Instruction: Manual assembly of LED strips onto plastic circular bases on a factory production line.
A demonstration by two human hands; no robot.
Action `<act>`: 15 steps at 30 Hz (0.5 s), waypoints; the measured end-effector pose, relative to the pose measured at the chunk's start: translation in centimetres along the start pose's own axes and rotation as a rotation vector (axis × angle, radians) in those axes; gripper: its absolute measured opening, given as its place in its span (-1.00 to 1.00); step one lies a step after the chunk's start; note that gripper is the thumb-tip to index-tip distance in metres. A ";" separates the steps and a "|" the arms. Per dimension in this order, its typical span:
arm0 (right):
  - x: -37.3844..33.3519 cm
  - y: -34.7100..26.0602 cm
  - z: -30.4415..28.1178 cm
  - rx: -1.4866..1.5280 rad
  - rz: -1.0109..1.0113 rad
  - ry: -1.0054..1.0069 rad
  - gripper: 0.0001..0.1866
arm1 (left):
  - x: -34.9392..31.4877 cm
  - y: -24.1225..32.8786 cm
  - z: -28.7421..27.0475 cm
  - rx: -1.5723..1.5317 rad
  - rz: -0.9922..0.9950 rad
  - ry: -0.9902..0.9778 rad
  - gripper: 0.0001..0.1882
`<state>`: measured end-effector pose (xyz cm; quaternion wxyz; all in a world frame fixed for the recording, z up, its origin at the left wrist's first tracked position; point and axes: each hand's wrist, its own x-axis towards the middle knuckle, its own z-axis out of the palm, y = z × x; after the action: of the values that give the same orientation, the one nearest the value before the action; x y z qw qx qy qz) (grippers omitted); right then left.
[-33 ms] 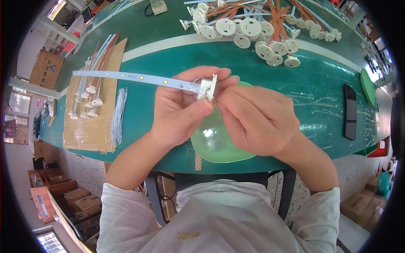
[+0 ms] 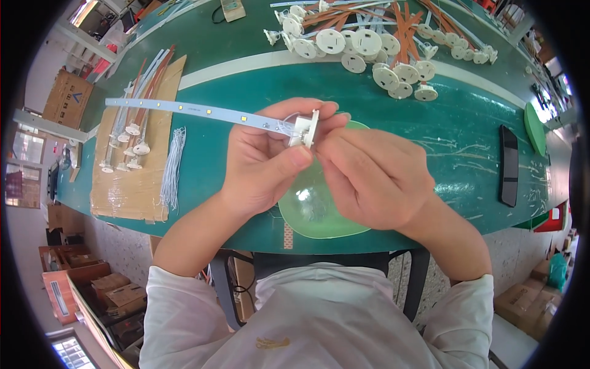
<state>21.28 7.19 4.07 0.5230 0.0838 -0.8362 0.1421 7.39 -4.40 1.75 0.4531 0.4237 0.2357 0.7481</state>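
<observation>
Between the thumb and fingers of my left hand is a white plastic end cap, its round face turned to the right. A narrow LED strip with small yellow chips runs out from the cap to the left, and thin pale wires loop where the two meet. My right hand is closed in a pinch right beside the cap's face; whatever its fingertips hold is hidden. Beneath both hands lies a green translucent bowl, partly covered by the right hand.
On the left, a cardboard sheet carries several capped strips and a bundle of white wires. Many capped strips pile up at the back. A black phone-like slab and a green lid-like piece lie at right on the green table.
</observation>
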 end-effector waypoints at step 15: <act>0.5 0.5 1.7 0.082 0.106 0.058 -0.76 | 1.4 3.0 -0.7 0.474 -0.074 0.250 -0.44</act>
<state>19.47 7.12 3.74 0.5347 0.0566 -0.8175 0.2063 5.08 -4.54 4.20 0.3358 0.4134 0.4736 0.7015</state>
